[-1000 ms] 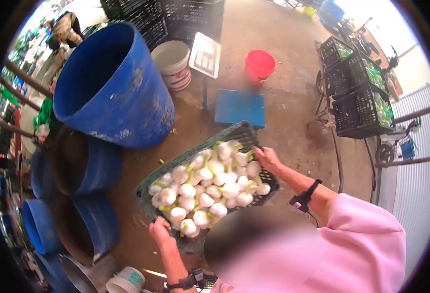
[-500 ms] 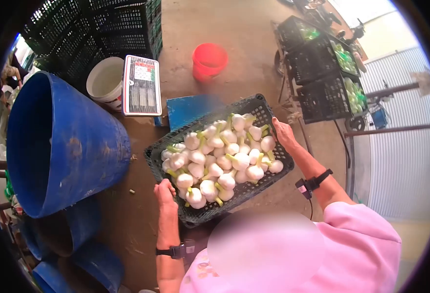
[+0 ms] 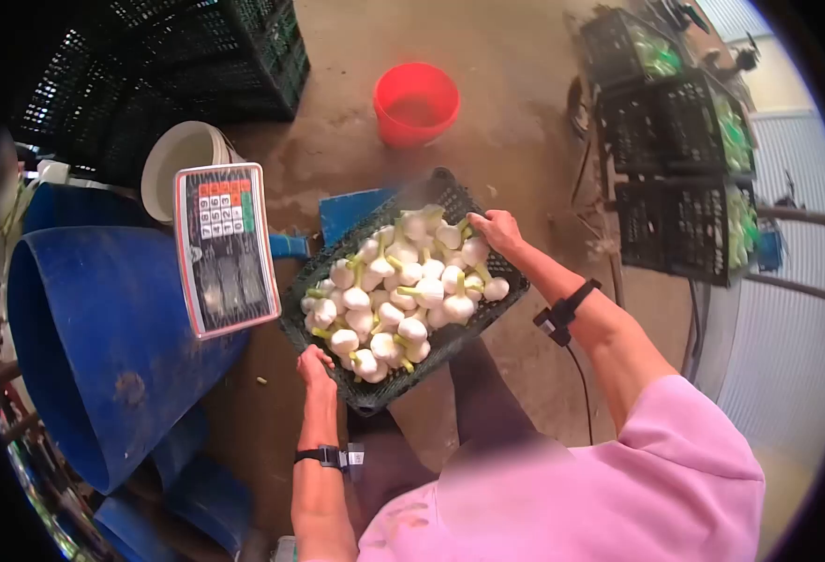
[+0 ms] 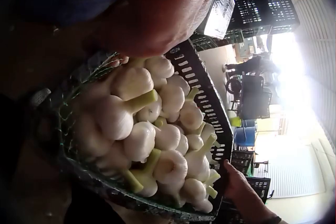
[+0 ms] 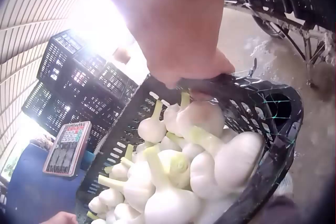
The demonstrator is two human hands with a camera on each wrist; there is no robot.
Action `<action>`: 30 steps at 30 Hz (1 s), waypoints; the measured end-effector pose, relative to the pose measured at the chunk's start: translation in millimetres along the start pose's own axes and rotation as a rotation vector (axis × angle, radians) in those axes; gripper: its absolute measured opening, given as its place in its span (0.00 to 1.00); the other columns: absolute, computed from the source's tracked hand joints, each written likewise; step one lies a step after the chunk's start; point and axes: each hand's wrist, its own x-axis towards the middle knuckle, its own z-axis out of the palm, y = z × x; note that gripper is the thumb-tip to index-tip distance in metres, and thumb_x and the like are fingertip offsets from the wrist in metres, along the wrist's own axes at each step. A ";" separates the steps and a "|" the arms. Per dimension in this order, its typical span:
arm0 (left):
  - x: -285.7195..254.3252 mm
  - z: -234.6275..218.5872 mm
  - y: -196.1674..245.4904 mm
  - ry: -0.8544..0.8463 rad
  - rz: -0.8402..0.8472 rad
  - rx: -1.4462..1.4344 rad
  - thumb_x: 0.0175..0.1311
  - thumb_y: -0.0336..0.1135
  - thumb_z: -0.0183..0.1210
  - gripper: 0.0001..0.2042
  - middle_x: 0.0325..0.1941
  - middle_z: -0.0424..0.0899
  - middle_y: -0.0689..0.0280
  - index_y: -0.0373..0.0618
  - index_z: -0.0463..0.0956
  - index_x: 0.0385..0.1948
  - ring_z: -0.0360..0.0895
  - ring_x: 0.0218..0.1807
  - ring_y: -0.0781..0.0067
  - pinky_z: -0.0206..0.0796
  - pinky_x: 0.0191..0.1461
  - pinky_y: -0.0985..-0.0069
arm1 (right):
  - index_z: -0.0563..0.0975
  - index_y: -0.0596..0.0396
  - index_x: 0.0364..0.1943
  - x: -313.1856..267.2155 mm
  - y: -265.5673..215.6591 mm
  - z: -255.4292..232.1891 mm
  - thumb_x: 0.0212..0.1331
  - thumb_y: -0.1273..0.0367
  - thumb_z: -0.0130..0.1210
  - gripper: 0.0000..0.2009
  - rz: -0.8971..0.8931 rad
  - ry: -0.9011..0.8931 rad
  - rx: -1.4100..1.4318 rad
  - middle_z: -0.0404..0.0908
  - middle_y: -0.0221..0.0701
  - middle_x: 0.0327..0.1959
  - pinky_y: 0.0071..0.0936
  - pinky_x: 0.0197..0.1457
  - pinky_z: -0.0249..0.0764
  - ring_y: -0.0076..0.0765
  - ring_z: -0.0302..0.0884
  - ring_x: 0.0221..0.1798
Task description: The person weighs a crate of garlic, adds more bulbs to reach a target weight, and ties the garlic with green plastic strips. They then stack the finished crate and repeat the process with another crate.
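Note:
Both hands hold a dark plastic crate (image 3: pixel 365 397) of white garlic bulbs (image 3: pixel 389 314) with short green stems, tilted in front of the body. The left hand (image 3: pixel 316 363) grips its near left end, fingers curled on the rim. At the far right end, the right hand (image 3: pixel 495 230) grips the rim. In the left wrist view the left hand (image 4: pixel 157 14) looms over the bulbs (image 4: pixel 139 141), its fingertips mostly hidden. The right wrist view has the right hand (image 5: pixel 181 50) curled over the crate rim (image 5: pixel 291 129). Beneath the crate's far edge shows a blue platform (image 3: pixel 349 214).
A scale display (image 3: pixel 228 248) stands left of the crate, beside a white bucket (image 3: pixel 164 169) and a large blue barrel (image 3: pixel 122 347). A red bucket (image 3: pixel 416 105) sits beyond. Stacked black crates (image 3: pixel 244 56) are at back left; filled crates (image 3: pixel 670 220) stand on a rack at right.
The scale display and blue platform appear nearer, and the crate covers more of the platform. The view has shifted, bringing the legs into sight. Both hands keep their hold on the crate.

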 end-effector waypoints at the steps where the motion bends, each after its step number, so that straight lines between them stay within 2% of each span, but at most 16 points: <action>1: 5.3 -4.5 1.4 -0.035 -0.033 -0.014 0.39 0.30 0.50 0.04 0.12 0.65 0.65 0.43 0.65 0.13 0.65 0.15 0.70 0.58 0.18 0.75 | 0.79 0.61 0.26 -5.9 -4.4 0.4 0.50 0.47 0.54 0.25 0.015 0.008 -0.029 0.80 0.47 0.28 0.40 0.43 0.72 0.50 0.78 0.36; 3: 12.9 -8.4 0.4 -0.114 -0.075 -0.053 0.39 0.30 0.50 0.04 0.13 0.66 0.65 0.43 0.65 0.13 0.65 0.15 0.70 0.59 0.18 0.74 | 0.79 0.60 0.27 -4.4 -6.0 -2.0 0.50 0.46 0.54 0.26 0.024 0.039 -0.073 0.80 0.47 0.30 0.40 0.44 0.72 0.51 0.78 0.39; 8: 20.5 -20.0 -11.9 -0.080 -0.099 -0.059 0.39 0.28 0.48 0.02 0.13 0.66 0.63 0.44 0.64 0.14 0.67 0.16 0.67 0.63 0.20 0.72 | 0.78 0.54 0.38 -0.9 -14.5 6.3 0.52 0.44 0.53 0.26 0.078 -0.017 -0.113 0.79 0.44 0.42 0.44 0.51 0.69 0.52 0.75 0.49; 13: 15.5 -18.7 -23.0 0.013 -0.097 -0.026 0.38 0.26 0.51 0.03 0.13 0.69 0.61 0.38 0.69 0.17 0.67 0.15 0.67 0.61 0.19 0.73 | 0.76 0.53 0.43 -12.2 -17.9 9.6 0.56 0.45 0.50 0.25 0.095 0.005 -0.299 0.76 0.43 0.48 0.45 0.55 0.67 0.51 0.72 0.54; 14: 10.1 -14.4 -16.7 0.014 -0.110 -0.008 0.36 0.26 0.51 0.05 0.13 0.68 0.62 0.38 0.66 0.18 0.65 0.14 0.68 0.59 0.19 0.73 | 0.77 0.58 0.38 -10.2 -18.3 9.0 0.57 0.47 0.50 0.25 0.041 0.050 -0.258 0.79 0.47 0.41 0.45 0.50 0.69 0.54 0.75 0.48; 16: 7.2 7.5 -3.8 0.007 -0.080 -0.033 0.34 0.26 0.52 0.08 0.13 0.67 0.63 0.38 0.63 0.19 0.64 0.13 0.70 0.57 0.20 0.73 | 0.78 0.56 0.36 5.1 -24.8 2.6 0.56 0.48 0.52 0.23 -0.006 0.107 -0.271 0.80 0.45 0.37 0.45 0.47 0.70 0.53 0.76 0.44; 17: -4.1 0.9 -8.8 0.073 -0.033 -0.017 0.35 0.27 0.53 0.08 0.13 0.67 0.64 0.39 0.63 0.19 0.64 0.13 0.71 0.57 0.20 0.73 | 0.78 0.57 0.34 18.5 -5.9 16.1 0.56 0.48 0.52 0.23 -0.042 0.045 -0.148 0.80 0.45 0.33 0.45 0.44 0.71 0.53 0.77 0.40; 18: 6.3 -7.6 -23.2 0.055 -0.026 0.047 0.38 0.28 0.54 0.09 0.11 0.70 0.61 0.35 0.73 0.24 0.64 0.12 0.68 0.60 0.22 0.71 | 0.78 0.57 0.32 21.6 0.5 18.2 0.56 0.48 0.52 0.23 -0.100 0.044 -0.247 0.80 0.44 0.31 0.45 0.42 0.71 0.54 0.78 0.38; 19: 0.1 -2.8 -21.3 0.072 -0.078 0.196 0.38 0.31 0.56 0.26 0.27 0.78 0.55 0.32 0.68 0.46 0.75 0.26 0.64 0.67 0.34 0.67 | 0.78 0.57 0.32 21.9 -2.9 14.9 0.57 0.49 0.51 0.22 -0.066 0.057 -0.236 0.80 0.46 0.31 0.44 0.44 0.71 0.54 0.77 0.38; 20: -7.0 -1.7 -12.2 0.139 -0.050 0.448 0.38 0.33 0.57 0.32 0.40 0.75 0.53 0.34 0.62 0.53 0.74 0.39 0.61 0.66 0.43 0.65 | 0.75 0.51 0.44 21.4 -16.4 6.9 0.57 0.52 0.52 0.20 0.013 -0.043 -0.339 0.78 0.46 0.41 0.46 0.46 0.70 0.53 0.75 0.46; 21: -14.2 -2.7 -11.1 0.197 -0.003 0.692 0.39 0.36 0.58 0.39 0.53 0.71 0.50 0.36 0.55 0.60 0.73 0.52 0.58 0.66 0.51 0.63 | 0.73 0.49 0.47 5.3 -32.8 6.0 0.56 0.53 0.53 0.20 0.037 -0.009 -0.440 0.76 0.45 0.44 0.47 0.48 0.69 0.53 0.72 0.49; 23: -60.5 0.5 17.9 0.303 -0.050 0.730 0.40 0.43 0.61 0.41 0.66 0.55 0.49 0.41 0.55 0.61 0.57 0.67 0.52 0.57 0.63 0.62 | 0.67 0.46 0.53 -44.0 -70.0 -0.8 0.54 0.55 0.56 0.24 0.049 0.115 -0.631 0.71 0.43 0.50 0.50 0.51 0.66 0.52 0.67 0.56; 25: -57.1 -22.0 -9.8 0.381 0.080 0.838 0.43 0.47 0.62 0.38 0.61 0.59 0.50 0.48 0.58 0.60 0.64 0.59 0.48 0.61 0.60 0.59 | 0.59 0.45 0.58 -74.8 -70.5 6.1 0.52 0.58 0.57 0.30 -0.038 0.082 -0.555 0.66 0.41 0.54 0.52 0.54 0.63 0.52 0.60 0.61; 27: -78.2 -45.3 -10.8 0.286 0.239 0.865 0.46 0.43 0.61 0.29 0.58 0.63 0.52 0.48 0.66 0.53 0.67 0.55 0.50 0.63 0.56 0.60 | 0.64 0.47 0.54 -114.1 -82.9 22.2 0.58 0.66 0.49 0.19 -0.042 -0.099 -0.678 0.68 0.40 0.54 0.45 0.49 0.68 0.45 0.68 0.53; 28: -90.2 -58.5 -6.4 0.161 0.277 0.856 0.45 0.43 0.61 0.26 0.55 0.66 0.52 0.47 0.68 0.49 0.66 0.56 0.51 0.60 0.58 0.60 | 0.70 0.51 0.47 -103.2 -17.4 71.2 0.58 0.68 0.48 0.13 -0.066 -0.215 -0.312 0.73 0.39 0.43 0.39 0.45 0.70 0.38 0.71 0.44; 30: -113.6 -97.4 -4.0 -0.089 0.341 0.833 0.45 0.43 0.61 0.21 0.50 0.73 0.53 0.46 0.72 0.42 0.65 0.58 0.52 0.54 0.63 0.58 | 0.76 0.58 0.31 -169.9 -50.7 70.3 0.60 0.67 0.45 0.10 -0.244 -0.560 -0.208 0.75 0.31 0.23 0.33 0.30 0.71 0.33 0.71 0.25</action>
